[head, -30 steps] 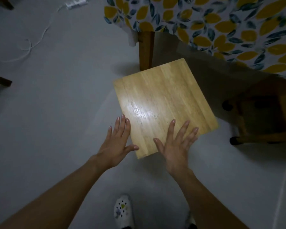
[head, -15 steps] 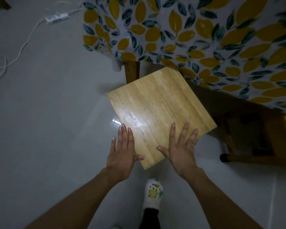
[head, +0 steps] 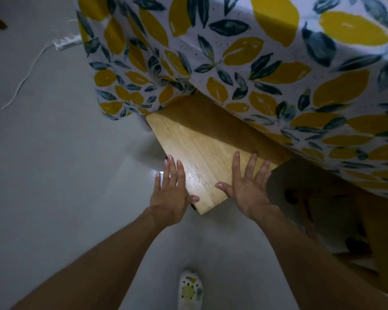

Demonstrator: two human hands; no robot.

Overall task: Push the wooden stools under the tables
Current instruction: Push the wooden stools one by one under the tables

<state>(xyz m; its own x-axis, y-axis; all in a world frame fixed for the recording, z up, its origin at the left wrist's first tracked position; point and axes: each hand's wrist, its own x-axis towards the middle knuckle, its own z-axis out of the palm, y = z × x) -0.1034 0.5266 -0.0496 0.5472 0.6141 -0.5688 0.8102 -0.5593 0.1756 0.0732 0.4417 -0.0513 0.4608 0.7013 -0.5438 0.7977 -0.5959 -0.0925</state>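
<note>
Left hand (head: 174, 193), right hand (head: 248, 186) flat, splayed

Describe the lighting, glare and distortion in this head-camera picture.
Head view: dim overall; a bright glare patch on the pale square wooden stool seat and grey floor near the left hand; deep shadow under the lemon-print tablecloth; wide-angle stretching at the edges.

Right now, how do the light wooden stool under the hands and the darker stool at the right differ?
The light stool lies partly under the lemon tablecloth, its near corner lit; the dark stool sits in shadow at the table's edge. The left hand and the right hand rest flat on the light stool; no hand touches the dark stool. Both look wooden.
</note>
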